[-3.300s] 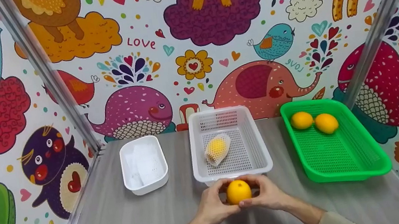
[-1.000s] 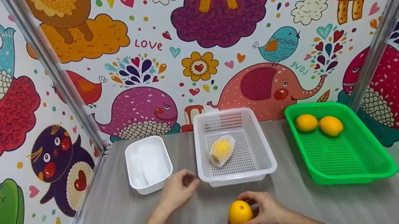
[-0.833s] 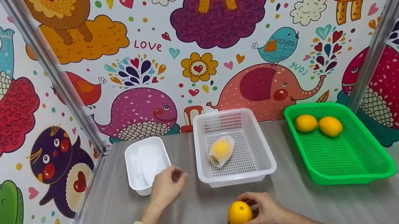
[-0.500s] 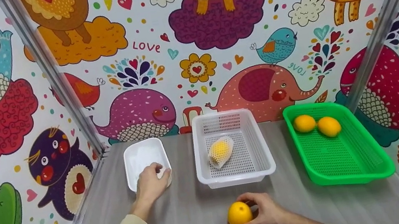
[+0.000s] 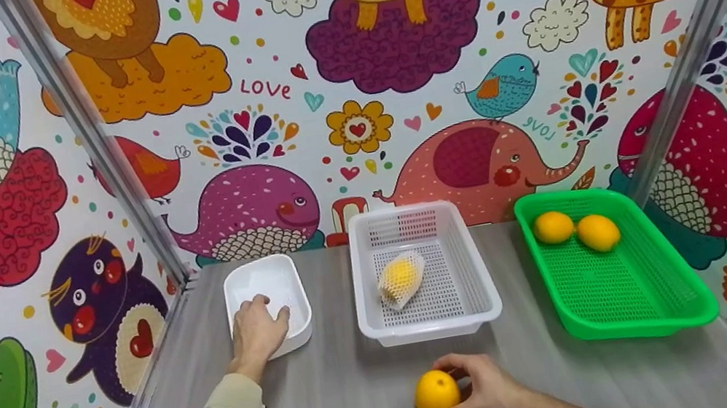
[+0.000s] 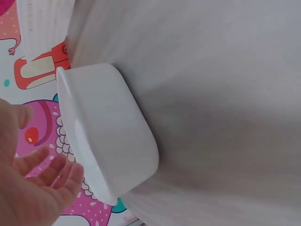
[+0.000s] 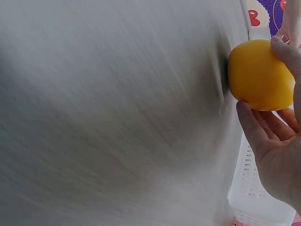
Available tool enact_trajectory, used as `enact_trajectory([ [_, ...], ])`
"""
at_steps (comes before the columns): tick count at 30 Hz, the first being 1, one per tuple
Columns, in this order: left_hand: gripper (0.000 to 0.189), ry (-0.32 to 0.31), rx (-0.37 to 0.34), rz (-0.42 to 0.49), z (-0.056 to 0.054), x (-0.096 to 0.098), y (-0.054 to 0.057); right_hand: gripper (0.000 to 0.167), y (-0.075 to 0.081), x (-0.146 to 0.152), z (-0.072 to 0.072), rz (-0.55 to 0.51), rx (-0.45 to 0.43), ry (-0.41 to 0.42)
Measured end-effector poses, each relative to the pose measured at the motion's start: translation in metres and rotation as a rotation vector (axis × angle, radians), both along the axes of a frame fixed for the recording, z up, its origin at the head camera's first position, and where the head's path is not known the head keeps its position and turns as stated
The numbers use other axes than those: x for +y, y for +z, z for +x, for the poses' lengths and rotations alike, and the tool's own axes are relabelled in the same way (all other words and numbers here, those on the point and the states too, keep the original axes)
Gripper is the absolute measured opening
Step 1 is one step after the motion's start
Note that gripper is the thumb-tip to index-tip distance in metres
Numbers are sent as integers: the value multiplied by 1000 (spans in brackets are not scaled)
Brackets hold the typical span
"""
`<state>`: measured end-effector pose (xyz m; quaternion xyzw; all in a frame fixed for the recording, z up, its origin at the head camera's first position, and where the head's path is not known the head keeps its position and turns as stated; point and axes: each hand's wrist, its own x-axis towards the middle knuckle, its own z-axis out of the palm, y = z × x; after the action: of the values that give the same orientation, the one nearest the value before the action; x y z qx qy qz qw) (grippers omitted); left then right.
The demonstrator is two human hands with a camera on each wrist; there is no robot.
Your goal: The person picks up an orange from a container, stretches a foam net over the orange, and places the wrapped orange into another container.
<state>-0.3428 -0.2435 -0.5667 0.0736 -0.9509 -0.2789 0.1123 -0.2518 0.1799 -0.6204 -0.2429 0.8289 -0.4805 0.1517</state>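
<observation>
My right hand [image 5: 486, 384] holds an orange [image 5: 437, 397] at the near middle of the table, thumb and fingers around its side. In the right wrist view the orange [image 7: 258, 75] sits low at the table surface, between thumb and fingertips. My left hand [image 5: 261, 330] is over the small white tub [image 5: 307, 320], its fingers reaching inside past the rim. Seen from the left wrist, that hand [image 6: 40, 188] has loosely bent fingers with nothing between them, beside the tub's wall [image 6: 113, 132]. What lies in the tub is partly hidden by the hand.
A white perforated basket [image 5: 488, 286] stands in the middle, with a fruit in a white foam net [image 5: 402, 279] inside. To the right, a green basket [image 5: 709, 305] holds two oranges [image 5: 597, 233]. Patterned walls [image 5: 345, 52] with metal posts enclose the table.
Both hands held the orange before the white basket at first. The left hand released it and moved left into the tub; the right hand brought the orange nearer and now stays still.
</observation>
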Motion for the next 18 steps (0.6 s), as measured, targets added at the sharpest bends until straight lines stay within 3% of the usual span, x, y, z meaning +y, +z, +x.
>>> enact_trajectory([
  [9, 59, 16, -112, -142, -9, -2, -6, 64, 1, -2, 0, 6, -59, -10],
  [18, 46, 25, -91, -307, -15, -2, -12, 64, 2, -1, 1, -1, -78, -23],
])
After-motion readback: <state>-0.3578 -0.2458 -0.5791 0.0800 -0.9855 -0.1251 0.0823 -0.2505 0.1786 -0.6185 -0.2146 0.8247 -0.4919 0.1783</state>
